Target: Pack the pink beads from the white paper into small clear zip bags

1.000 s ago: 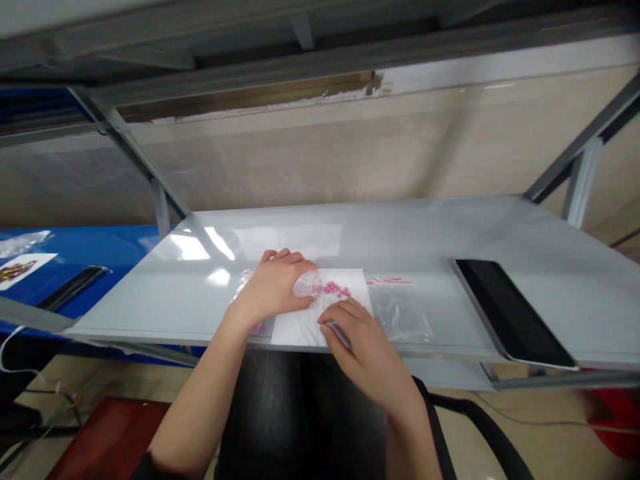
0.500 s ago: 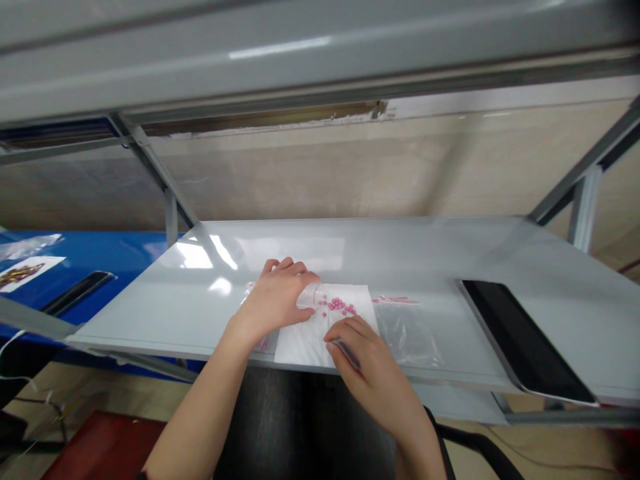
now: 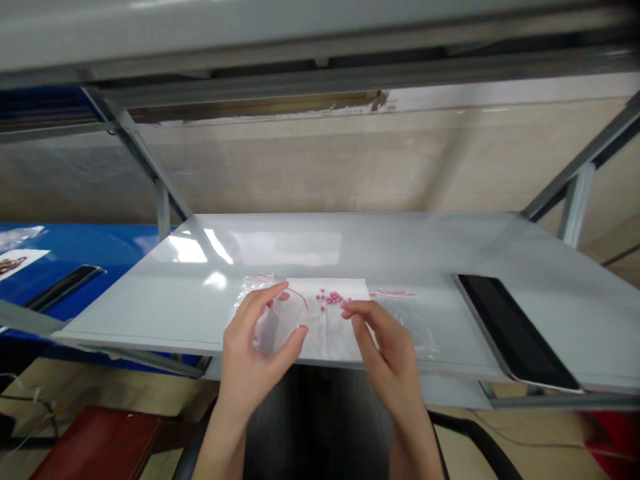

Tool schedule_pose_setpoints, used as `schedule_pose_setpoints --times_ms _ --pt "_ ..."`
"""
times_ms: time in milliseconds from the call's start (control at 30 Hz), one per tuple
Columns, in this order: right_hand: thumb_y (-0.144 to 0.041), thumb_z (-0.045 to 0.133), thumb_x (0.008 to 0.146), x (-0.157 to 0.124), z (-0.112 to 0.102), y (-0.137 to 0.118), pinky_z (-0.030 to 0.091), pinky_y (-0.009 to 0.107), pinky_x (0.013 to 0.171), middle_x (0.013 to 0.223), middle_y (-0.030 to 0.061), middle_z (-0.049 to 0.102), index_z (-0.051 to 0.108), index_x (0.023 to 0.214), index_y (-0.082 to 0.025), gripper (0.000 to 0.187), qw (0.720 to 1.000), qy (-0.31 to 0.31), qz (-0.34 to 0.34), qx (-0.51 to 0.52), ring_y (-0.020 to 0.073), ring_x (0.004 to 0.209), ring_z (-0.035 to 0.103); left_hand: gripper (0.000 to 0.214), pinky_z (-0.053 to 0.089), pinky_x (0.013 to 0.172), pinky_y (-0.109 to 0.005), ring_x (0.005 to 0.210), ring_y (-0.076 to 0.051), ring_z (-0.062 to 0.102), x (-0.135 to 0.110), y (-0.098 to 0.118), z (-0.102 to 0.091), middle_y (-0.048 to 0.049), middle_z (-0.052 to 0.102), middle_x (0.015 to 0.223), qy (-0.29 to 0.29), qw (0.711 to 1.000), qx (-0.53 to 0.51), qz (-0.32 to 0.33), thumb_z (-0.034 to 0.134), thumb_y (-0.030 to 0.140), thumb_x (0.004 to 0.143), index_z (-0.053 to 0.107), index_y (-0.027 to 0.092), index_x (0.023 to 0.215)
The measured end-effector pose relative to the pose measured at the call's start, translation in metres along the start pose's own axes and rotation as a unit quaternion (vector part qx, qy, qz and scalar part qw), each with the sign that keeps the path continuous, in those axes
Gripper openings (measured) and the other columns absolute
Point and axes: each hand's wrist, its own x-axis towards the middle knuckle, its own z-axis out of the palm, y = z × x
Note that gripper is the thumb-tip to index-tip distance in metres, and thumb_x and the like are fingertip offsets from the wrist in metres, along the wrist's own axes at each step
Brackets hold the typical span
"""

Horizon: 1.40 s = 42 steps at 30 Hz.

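Across the back, a pale wall (image 3: 300, 170) is running the full width, and a grey shelf (image 3: 320, 37) is hanging overhead, roofing everything in. Below, the glossy grey counter (image 3: 280, 233) is carrying the action, while a blue table (image 3: 123, 247) is standing off to the left. On the right, a dark tablet (image 3: 515, 333) is lying aslant near the counter's front edge, well apart from both hands; a slim dark device (image 3: 63, 288) is resting on the blue table.

Centre now: a white sheet (image 3: 325, 340) is lying at the front edge. The left hand (image 3: 250, 353) is curving wide, its grip holding a clear pouch (image 3: 294, 317) with a red rim bowing between fingers and thumb, and it's partly blocking a crinkled bag (image 3: 257, 281). The right hand (image 3: 387, 347) is keeping a narrow grip at the beads; I'm not able to make out whether it's pinching one. A flat bag (image 3: 407, 320) is lying partly behind it.

Smallest of all, pink beads (image 3: 334, 299) are sitting on the sheet between the hands, mostly bunching, a few straying pouchward.
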Motion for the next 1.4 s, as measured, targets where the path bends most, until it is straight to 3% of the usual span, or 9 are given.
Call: schedule_pose_setpoints --times_ms 267,367,533,667,733,833,900,967,1400 --pt "-0.024 0.06 0.096 -0.004 0.004 0.0 0.053 0.034 0.085 0.092 0.0019 0.07 0.07 0.097 -0.025 0.01 0.962 0.192 0.057 0.184 0.0183 0.089 0.066 0.048 0.052 0.091 -0.037 0.098 -0.021 0.062 -0.023 0.011 0.024 -0.004 0.064 0.108 -0.021 0.996 -0.085 -0.004 0.069 0.022 0.082 0.057 0.026 0.129" --pt "-0.028 0.059 0.095 -0.009 0.0 -0.007 0.059 0.04 0.086 0.097 0.0044 0.068 0.067 0.11 -0.026 0.017 0.964 0.115 0.054 0.235 0.0209 0.094 0.066 0.052 0.053 0.089 -0.038 0.097 -0.023 0.062 -0.026 0.013 0.029 -0.0051 0.063 0.11 0.011 0.997 -0.079 0.01 0.071 0.023 0.081 0.055 0.025 0.13" --pt "-0.019 0.073 0.073 -0.017 0.012 -0.029 0.06 0.037 0.087 0.121 0.009 0.067 0.055 0.137 -0.027 0.067 0.987 -0.03 0.082 0.134 0.0248 0.109 0.065 0.058 0.052 0.091 -0.042 0.103 -0.027 0.061 -0.032 0.016 0.033 -0.0074 0.062 0.115 0.066 0.997 -0.01 0.046 0.078 0.025 0.079 0.054 0.029 0.132" --pt "-0.02 0.067 0.076 -0.011 0.022 -0.039 0.053 0.024 0.06 0.078 0.0011 0.069 0.067 0.086 -0.021 0.01 0.99 -0.063 0.108 0.065 0.0166 0.07 0.065 0.087 0.053 0.09 -0.046 0.109 -0.031 0.063 -0.039 0.019 0.029 -0.0096 0.063 0.123 0.005 1.0 -0.023 0.009 0.081 0.024 0.073 0.04 0.033 0.149" --pt "-0.024 0.06 0.083 -0.008 0.018 -0.04 0.044 0.022 0.051 0.061 -0.002 0.059 0.059 0.069 -0.02 0.015 0.989 -0.075 0.121 0.04 0.0132 0.056 0.056 0.104 0.052 0.096 -0.047 0.115 -0.032 0.062 -0.04 0.018 0.021 -0.011 0.062 0.13 -0.071 0.993 -0.085 -0.039 0.082 0.026 0.071 0.025 0.032 0.158" --pt "-0.026 0.057 0.086 -0.006 0.006 -0.038 0.039 0.022 0.051 0.057 -0.0032 0.052 0.055 0.065 -0.019 0.021 0.985 -0.12 0.121 0.012 0.0119 0.053 0.05 0.075 0.047 0.104 -0.043 0.118 -0.029 0.06 -0.037 0.012 0.008 -0.0083 0.064 0.127 -0.141 0.963 -0.21 -0.092 0.075 0.031 0.081 0.043 0.031 0.149" --pt "-0.023 0.058 0.084 -0.008 0.0 -0.035 0.039 0.022 0.051 0.057 -0.0039 0.051 0.056 0.066 -0.019 0.019 0.983 -0.15 0.108 -0.006 0.0114 0.054 0.049 0.033 0.049 0.094 -0.035 0.102 -0.023 0.064 -0.032 0.009 0.004 -0.0049 0.068 0.105 -0.164 0.938 -0.28 -0.122 0.067 0.033 0.09 0.065 0.028 0.122" --pt "-0.02 0.058 0.083 -0.011 -0.003 -0.033 0.039 0.021 0.051 0.058 -0.0041 0.052 0.057 0.068 -0.02 0.015 0.982 -0.164 0.088 -0.014 0.0111 0.054 0.05 0.012 0.048 0.08 -0.028 0.086 -0.018 0.061 -0.029 0.007 0.004 -0.0022 0.064 0.086 -0.174 0.918 -0.323 -0.152 0.064 0.034 0.094 0.07 0.024 0.096" --pt "-0.014 0.065 0.073 -0.008 0.005 -0.044 0.047 0.021 0.055 0.07 -0.0034 0.064 0.065 0.08 -0.021 0.011 0.98 -0.172 0.094 0.023 0.0114 0.058 0.058 0.017 0.042 0.069 -0.027 0.076 -0.017 0.053 -0.033 0.006 0.013 -0.0012 0.056 0.076 -0.119 0.914 -0.363 -0.137 0.065 0.029 0.094 0.062 0.021 0.079"
